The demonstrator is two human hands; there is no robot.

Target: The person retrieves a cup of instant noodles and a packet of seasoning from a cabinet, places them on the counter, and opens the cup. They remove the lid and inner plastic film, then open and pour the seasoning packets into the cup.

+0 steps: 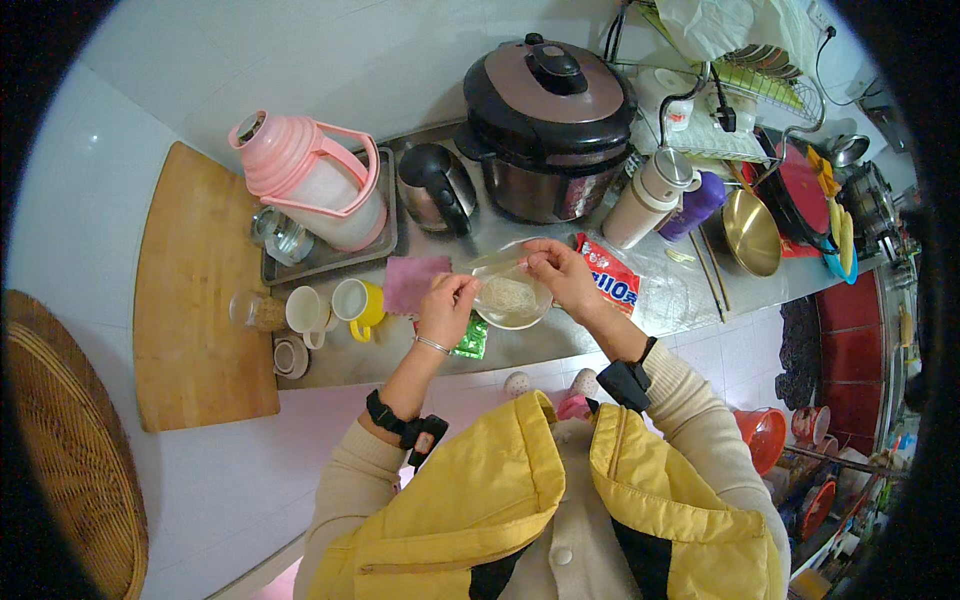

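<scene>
A bowl [512, 322] stands on the metal counter in front of me, with a pale nest of dry, thin noodles [508, 297] in it. Both hands pinch what looks like a clear plastic wrapper [495, 259] above the bowl. My left hand [446, 306] is at the bowl's left rim, fingertips together. At its upper right, my right hand [561, 276] has thumb and fingers closed on the clear film. A green sachet [472, 337] lies partly under my left wrist, and a red printed packet [609, 274] is beside my right hand. A mauve cloth [412, 281] lies left of the bowl.
Behind the bowl stand an electric pressure cooker [555, 135], a steel kettle [436, 187] and a pink thermos jug [322, 180]. Two mugs, a yellow one [360, 301] and a white one [306, 309], are at left. Chopsticks [709, 270] and a brass-coloured bowl [750, 232] lie right.
</scene>
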